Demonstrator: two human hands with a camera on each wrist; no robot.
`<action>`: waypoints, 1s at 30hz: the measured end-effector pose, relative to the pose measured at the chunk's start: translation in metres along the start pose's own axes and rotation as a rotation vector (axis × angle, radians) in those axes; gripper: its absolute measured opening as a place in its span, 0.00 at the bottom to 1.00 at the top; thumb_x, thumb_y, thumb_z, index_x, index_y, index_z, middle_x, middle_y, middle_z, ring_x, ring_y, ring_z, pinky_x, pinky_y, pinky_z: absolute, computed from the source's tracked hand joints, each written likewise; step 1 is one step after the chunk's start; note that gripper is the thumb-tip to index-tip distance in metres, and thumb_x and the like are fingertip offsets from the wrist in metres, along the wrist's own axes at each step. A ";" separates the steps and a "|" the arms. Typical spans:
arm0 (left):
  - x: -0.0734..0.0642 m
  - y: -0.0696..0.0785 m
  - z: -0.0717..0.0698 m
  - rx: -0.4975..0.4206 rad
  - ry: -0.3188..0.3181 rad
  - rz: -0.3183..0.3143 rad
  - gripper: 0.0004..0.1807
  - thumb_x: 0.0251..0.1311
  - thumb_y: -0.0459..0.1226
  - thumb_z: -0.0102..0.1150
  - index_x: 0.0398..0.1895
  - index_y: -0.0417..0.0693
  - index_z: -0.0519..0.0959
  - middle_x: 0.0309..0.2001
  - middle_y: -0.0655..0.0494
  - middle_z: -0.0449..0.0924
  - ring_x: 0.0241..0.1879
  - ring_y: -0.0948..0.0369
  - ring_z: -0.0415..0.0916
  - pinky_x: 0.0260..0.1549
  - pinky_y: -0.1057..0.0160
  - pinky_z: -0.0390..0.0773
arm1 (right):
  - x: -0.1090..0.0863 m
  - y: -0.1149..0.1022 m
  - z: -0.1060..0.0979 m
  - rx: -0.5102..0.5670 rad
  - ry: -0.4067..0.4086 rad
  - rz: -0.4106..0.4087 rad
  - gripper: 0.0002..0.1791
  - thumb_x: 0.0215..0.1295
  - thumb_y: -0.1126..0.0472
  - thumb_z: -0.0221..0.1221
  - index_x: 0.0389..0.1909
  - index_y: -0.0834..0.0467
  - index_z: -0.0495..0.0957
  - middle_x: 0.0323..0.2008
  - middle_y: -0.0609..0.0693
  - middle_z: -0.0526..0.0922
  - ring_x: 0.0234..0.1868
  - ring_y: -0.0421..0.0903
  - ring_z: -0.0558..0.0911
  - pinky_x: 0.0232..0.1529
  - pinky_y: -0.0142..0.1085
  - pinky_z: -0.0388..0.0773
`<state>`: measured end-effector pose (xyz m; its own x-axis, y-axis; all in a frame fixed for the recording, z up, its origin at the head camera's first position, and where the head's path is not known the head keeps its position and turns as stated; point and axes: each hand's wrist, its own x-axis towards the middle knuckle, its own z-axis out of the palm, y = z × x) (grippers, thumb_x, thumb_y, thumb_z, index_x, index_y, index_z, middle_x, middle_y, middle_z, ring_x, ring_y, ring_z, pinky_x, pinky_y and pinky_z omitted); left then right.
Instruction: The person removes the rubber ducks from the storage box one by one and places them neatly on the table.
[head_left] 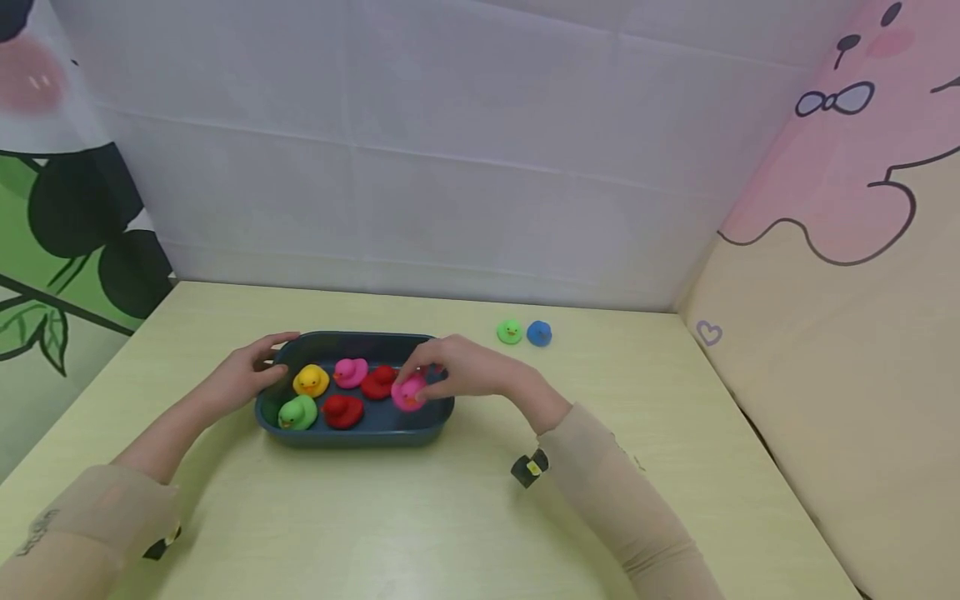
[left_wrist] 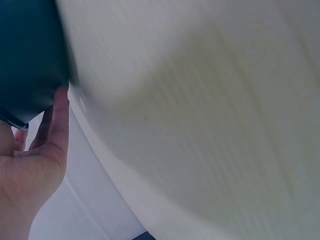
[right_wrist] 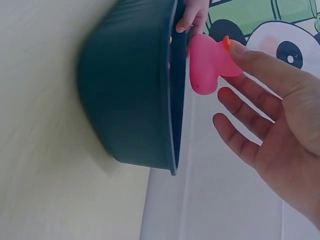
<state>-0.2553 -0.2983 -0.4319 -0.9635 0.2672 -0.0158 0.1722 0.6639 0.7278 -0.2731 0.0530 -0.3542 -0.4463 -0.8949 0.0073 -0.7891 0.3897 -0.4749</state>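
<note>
A dark blue-green plastic tub (head_left: 352, 439) stands on the table. My left hand (head_left: 242, 377) grips its left end, thumb over the rim; in the left wrist view the fingers (left_wrist: 59, 122) touch the outer wall. Over the tub's right end my right hand (head_left: 474, 367) pinches a pink rubber duck (right_wrist: 205, 65) between thumb and fingers, above the rim in the right wrist view. Inside lie a yellow duck (head_left: 311, 381), a green duck (head_left: 298, 413), another pink duck (head_left: 350, 372) and two red ducks (head_left: 342, 412). Something red shows partly behind the right hand.
Behind the tub, to its right, a light green duck (head_left: 510, 332) and a blue duck (head_left: 539, 333) sit side by side on the table (head_left: 420, 533). A white sheet (head_left: 450, 167) closes off the back, with printed panels on both sides.
</note>
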 end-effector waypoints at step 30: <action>0.000 -0.003 0.000 0.001 0.009 0.012 0.31 0.68 0.38 0.46 0.72 0.45 0.54 0.65 0.27 0.58 0.57 0.34 0.67 0.52 0.41 0.72 | -0.066 -0.003 -0.054 -0.040 0.074 0.021 0.16 0.59 0.58 0.64 0.50 0.48 0.80 0.45 0.35 0.80 0.47 0.32 0.76 0.49 0.31 0.75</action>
<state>-0.2562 -0.3006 -0.4342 -0.9632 0.2688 -0.0003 0.1844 0.6615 0.7269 -0.2637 0.1227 -0.3056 -0.4915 -0.8686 0.0635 -0.7950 0.4177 -0.4399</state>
